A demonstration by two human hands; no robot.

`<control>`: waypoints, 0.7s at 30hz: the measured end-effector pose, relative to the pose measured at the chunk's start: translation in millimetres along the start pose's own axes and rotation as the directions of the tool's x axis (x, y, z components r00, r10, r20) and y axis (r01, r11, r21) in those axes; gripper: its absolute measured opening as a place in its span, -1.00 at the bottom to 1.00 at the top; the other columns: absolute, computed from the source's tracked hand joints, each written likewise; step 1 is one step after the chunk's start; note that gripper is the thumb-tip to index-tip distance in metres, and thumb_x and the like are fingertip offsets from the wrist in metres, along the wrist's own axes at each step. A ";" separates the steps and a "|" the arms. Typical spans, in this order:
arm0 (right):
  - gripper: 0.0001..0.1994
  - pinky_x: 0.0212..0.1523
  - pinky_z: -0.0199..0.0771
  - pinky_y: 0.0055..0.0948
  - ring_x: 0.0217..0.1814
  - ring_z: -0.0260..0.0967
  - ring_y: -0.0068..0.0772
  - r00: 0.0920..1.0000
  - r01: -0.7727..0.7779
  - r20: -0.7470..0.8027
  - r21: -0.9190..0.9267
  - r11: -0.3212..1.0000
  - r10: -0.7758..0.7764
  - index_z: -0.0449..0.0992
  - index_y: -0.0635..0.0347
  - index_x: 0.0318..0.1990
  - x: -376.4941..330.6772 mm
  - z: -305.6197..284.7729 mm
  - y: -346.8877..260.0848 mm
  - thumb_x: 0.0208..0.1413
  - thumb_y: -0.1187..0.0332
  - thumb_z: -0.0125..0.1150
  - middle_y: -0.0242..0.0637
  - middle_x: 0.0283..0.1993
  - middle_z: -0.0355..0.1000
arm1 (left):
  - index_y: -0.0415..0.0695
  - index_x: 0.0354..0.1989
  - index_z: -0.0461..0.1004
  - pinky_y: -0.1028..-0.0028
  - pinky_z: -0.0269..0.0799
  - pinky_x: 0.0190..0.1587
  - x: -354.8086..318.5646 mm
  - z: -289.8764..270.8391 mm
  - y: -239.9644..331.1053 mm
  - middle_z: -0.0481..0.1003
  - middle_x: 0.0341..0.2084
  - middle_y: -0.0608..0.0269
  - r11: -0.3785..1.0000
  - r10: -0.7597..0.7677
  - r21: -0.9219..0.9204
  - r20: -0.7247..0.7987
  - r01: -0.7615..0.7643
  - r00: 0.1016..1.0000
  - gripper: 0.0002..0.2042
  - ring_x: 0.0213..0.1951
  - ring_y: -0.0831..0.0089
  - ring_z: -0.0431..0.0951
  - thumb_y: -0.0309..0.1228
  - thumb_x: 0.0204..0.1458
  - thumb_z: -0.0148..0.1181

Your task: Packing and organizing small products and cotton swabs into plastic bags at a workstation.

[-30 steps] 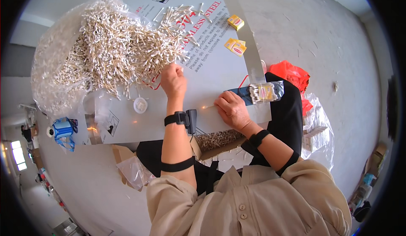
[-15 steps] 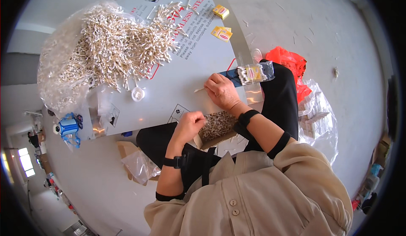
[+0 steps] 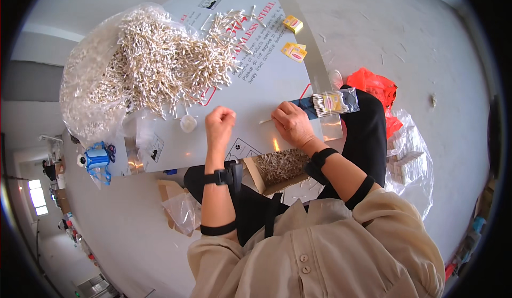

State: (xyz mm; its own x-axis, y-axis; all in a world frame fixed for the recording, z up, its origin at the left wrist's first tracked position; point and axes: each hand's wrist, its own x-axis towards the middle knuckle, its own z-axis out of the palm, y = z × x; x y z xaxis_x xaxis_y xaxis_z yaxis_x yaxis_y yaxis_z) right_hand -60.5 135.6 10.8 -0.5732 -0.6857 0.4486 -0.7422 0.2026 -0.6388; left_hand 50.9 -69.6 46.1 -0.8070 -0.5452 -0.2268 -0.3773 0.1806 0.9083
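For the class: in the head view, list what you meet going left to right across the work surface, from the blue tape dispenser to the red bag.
Blue tape dispenser → left hand → right hand → clear packet of cotton swabs → red plastic bag.

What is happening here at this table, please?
A person sits at a white table sorting cotton swabs. The left hand is closed in a fist above the table; whether it holds swabs cannot be seen. The right hand rests on the table beside a single swab, next to a filled clear packet of swabs. A big loose pile of swabs lies ahead, and a cardboard box of swabs sits in the lap.
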 end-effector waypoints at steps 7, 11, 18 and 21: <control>-0.90 -0.26 0.43 -0.25 -0.28 0.36 -0.13 0.999 -0.013 0.043 0.003 1.000 0.013 0.40 0.17 -0.39 3.4 1.3 -7.3 -0.09 0.52 0.18 -0.23 -0.36 0.31 | -0.29 -0.34 0.50 0.26 0.46 -0.28 90.4 -5.7 -14.4 0.54 -0.44 0.11 0.955 0.008 0.238 -0.614 0.175 0.790 -0.63 -0.38 0.24 0.55 -0.17 -0.07 0.34; -0.91 -0.28 0.42 -0.25 -0.29 0.36 -0.13 0.997 -0.042 0.059 -0.023 0.999 0.043 0.41 0.18 -0.38 1.2 -2.8 -2.7 -0.06 0.52 0.18 -0.23 -0.35 0.32 | -0.24 -0.24 0.49 0.06 0.45 -0.14 99.2 16.9 23.9 0.54 -0.20 -0.06 0.785 0.015 0.482 -0.643 0.389 0.766 -0.47 -0.16 -0.03 0.56 0.03 -0.13 0.31; -0.84 -0.26 0.43 -0.24 -0.28 0.34 -0.14 0.998 -0.037 0.049 -0.014 0.999 0.037 0.37 0.16 -0.40 2.3 -1.7 -3.2 -0.20 0.54 0.17 -0.23 -0.37 0.28 | -0.24 -0.35 0.51 0.05 0.44 -0.15 109.3 4.5 1.2 0.57 -0.34 -0.09 0.813 0.053 0.492 -0.596 0.312 0.801 -0.72 -0.23 -0.11 0.56 -0.30 -0.20 0.17; -0.85 -0.28 0.43 -0.24 -0.28 0.35 -0.14 0.998 -0.021 0.056 -0.018 1.000 0.022 0.37 0.15 -0.40 5.9 -0.1 -6.2 -0.19 0.54 0.17 -0.23 -0.37 0.28 | -0.27 -0.42 0.48 0.12 0.44 -0.26 104.3 -12.8 -27.4 0.56 -0.43 -0.05 0.904 0.057 0.374 -0.583 0.205 0.811 -0.77 -0.35 -0.05 0.55 -0.36 -0.22 0.18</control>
State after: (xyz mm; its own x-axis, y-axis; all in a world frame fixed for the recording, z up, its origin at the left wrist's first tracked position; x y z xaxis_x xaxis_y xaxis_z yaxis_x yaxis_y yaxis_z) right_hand -59.4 130.3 17.5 -0.5694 -0.7188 0.3989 -0.7359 0.2295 -0.6370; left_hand -17.1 -141.8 2.1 -0.4108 -0.9088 0.0726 -0.6768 0.3573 0.6436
